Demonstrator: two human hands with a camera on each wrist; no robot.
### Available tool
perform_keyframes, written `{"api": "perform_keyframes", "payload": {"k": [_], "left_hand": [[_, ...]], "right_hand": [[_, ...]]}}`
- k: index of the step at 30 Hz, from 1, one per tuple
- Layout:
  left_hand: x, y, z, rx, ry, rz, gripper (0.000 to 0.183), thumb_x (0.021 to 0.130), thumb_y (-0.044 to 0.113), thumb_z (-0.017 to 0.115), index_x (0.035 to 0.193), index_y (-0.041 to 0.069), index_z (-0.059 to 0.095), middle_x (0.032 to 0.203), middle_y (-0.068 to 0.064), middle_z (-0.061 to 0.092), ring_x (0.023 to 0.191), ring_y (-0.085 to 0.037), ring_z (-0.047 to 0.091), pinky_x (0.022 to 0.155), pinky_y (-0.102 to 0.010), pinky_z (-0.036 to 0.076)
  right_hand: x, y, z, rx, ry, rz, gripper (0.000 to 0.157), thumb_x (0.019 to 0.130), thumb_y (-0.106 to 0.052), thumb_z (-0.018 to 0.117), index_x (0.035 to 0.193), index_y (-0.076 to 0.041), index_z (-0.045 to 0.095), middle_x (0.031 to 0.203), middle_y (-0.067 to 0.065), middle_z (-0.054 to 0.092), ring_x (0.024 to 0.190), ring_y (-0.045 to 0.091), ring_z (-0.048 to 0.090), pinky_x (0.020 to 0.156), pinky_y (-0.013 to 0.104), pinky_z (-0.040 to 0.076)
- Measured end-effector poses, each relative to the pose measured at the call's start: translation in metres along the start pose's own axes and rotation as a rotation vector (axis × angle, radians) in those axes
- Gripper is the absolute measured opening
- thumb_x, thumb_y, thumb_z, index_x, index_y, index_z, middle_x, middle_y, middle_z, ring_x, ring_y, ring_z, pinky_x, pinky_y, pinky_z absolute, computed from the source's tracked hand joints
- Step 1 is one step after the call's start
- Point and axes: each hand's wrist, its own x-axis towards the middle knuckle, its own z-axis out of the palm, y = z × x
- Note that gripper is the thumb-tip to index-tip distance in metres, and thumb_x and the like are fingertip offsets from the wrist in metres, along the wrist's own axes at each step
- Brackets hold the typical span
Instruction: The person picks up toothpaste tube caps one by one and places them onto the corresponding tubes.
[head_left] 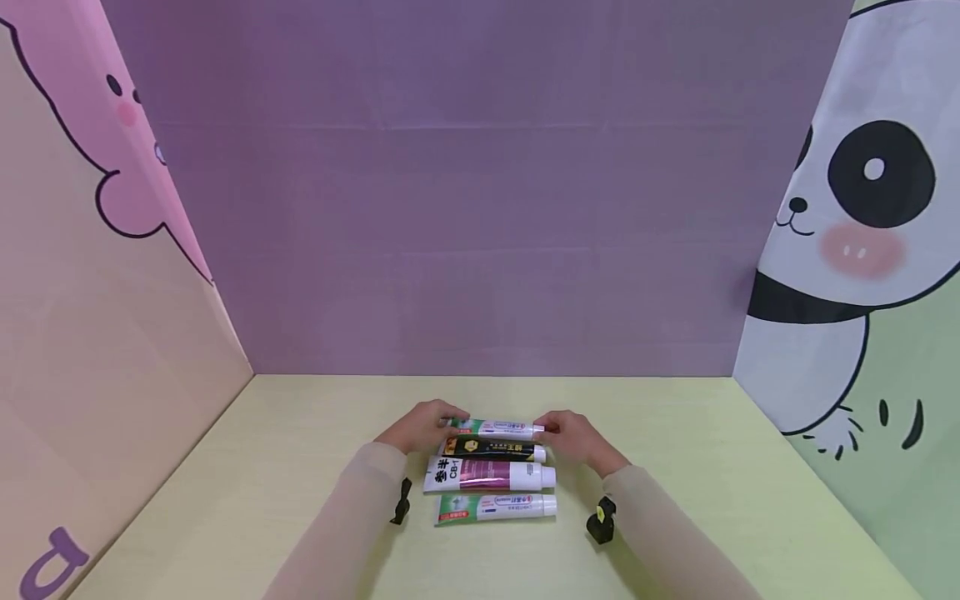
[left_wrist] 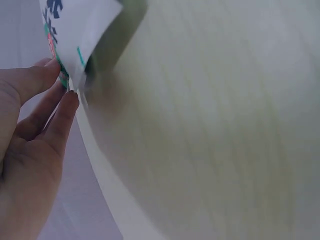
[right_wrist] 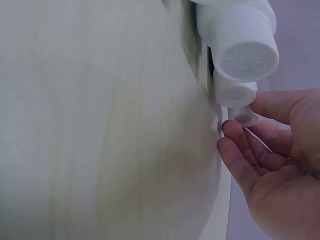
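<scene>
Four toothpaste tubes lie in a column, caps to the right. Farthest back is a green-and-white toothpaste tube (head_left: 504, 429). My left hand (head_left: 425, 425) pinches its flat left end between thumb and fingers; the left wrist view shows the fingertips (left_wrist: 70, 102) at that end. My right hand (head_left: 574, 435) holds the same tube's white cap (right_wrist: 247, 118). Nearer to me come a black toothpaste tube (head_left: 495, 451), a white-and-purple toothpaste tube (head_left: 486, 475) and another green-and-white toothpaste tube (head_left: 498, 507). In the right wrist view several caps line up above my fingers.
The pale wooden table (head_left: 225, 517) carries the tubes near its middle. A purple panel (head_left: 480, 208) stands along its back edge, with printed side panels at left and right. Dark straps with small black pieces (head_left: 601, 522) hang at both wrists.
</scene>
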Motion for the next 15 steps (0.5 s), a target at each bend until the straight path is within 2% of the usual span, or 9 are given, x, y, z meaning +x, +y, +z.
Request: {"api": "perform_keyframes", "payload": {"k": [6, 15], "left_hand": [[-0.0016, -0.0036, 0.0021, 0.008, 0.001, -0.014, 0.030, 0.097, 0.004, 0.065, 0.126, 0.004, 0.069, 0.125, -0.014, 0.064, 0.115, -0.028, 0.060, 0.096, -0.046, 0.050], [-0.0021, -0.0046, 0.0007, -0.035, 0.013, -0.041, 0.027, 0.097, 0.004, 0.064, 0.123, 0.004, 0.070, 0.124, -0.012, 0.065, 0.114, -0.028, 0.060, 0.096, -0.046, 0.049]], "right_hand": [[-0.0004, -0.0011, 0.0002, 0.014, -0.008, -0.004, 0.016, 0.096, -0.011, 0.067, 0.109, -0.003, 0.072, 0.102, 0.004, 0.069, 0.097, 0.020, 0.062, 0.090, 0.043, 0.050], [0.0010, -0.0015, -0.0001, 0.020, 0.020, 0.000, 0.019, 0.094, -0.010, 0.069, 0.111, -0.001, 0.071, 0.100, 0.004, 0.068, 0.096, 0.021, 0.063, 0.086, 0.042, 0.052]]}}
